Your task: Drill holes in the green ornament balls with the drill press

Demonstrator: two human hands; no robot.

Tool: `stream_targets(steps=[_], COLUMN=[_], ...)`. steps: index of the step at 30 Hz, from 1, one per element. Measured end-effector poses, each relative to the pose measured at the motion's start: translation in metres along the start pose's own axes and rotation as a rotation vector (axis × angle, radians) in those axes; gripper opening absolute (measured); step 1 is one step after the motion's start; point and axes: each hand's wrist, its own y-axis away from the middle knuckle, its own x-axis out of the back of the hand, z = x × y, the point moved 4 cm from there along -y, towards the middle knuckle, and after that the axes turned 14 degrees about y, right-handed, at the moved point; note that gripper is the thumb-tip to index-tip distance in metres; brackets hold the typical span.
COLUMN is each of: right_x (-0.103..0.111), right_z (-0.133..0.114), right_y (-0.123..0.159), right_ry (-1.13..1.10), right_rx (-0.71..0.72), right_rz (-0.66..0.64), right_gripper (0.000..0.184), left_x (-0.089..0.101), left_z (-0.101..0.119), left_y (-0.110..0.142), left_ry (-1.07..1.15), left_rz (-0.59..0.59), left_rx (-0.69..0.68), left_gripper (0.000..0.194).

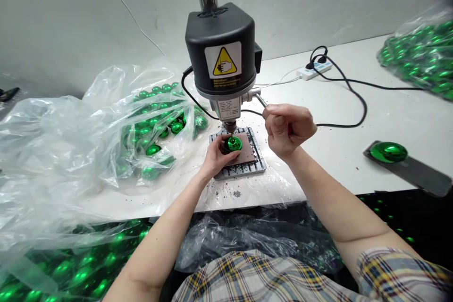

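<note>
A small bench drill press [220,52] with a black housing and a yellow warning label stands in the middle. On its slotted metal base [240,170] lies a brownish board [247,151]. My left hand [216,156] grips a shiny green ball [234,143] against that board, thumb and fingers around its left side. Directly above the ball is the drill chuck [230,126]; whether the bit touches the ball I cannot tell. My right hand [288,127] is closed around the end of the press's feed lever [261,99], to the right of the housing.
Clear plastic bags with many green balls [152,118] spread over the left. Another full bag [421,52] sits at the back right. A power strip [314,70] with black cables lies behind. At the right edge, a green ball [389,151] rests on a dark phone [424,172]. Dark shavings surround the base.
</note>
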Motion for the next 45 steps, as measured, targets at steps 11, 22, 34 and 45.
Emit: stream_targets(steps=[11,22,34,45], right_x=[-0.009,-0.029,-0.028,-0.028], right_z=[-0.014,-0.005,0.001,-0.006], right_y=[-0.084,-0.127,-0.121,-0.12], right_ry=[-0.032,-0.175,-0.337,-0.231], right_rx=[-0.367,-0.645,-0.549,-0.607], right_rz=[0.074,0.007,0.093,0.111], right_gripper=[0.02,0.03,0.034,0.031], left_x=[-0.001,-0.033,-0.038,0.213], left_z=[-0.002,-0.001,0.025,0.03], left_y=[-0.003,0.154,0.17,0.008], left_ry=[0.023,-0.328,-0.444,-0.843], left_rz=[0.016,-0.409,-0.869,0.303], left_rx=[-0.005,-0.49,0.357,0.326], left_gripper=[0.052,0.056,0.045,0.023])
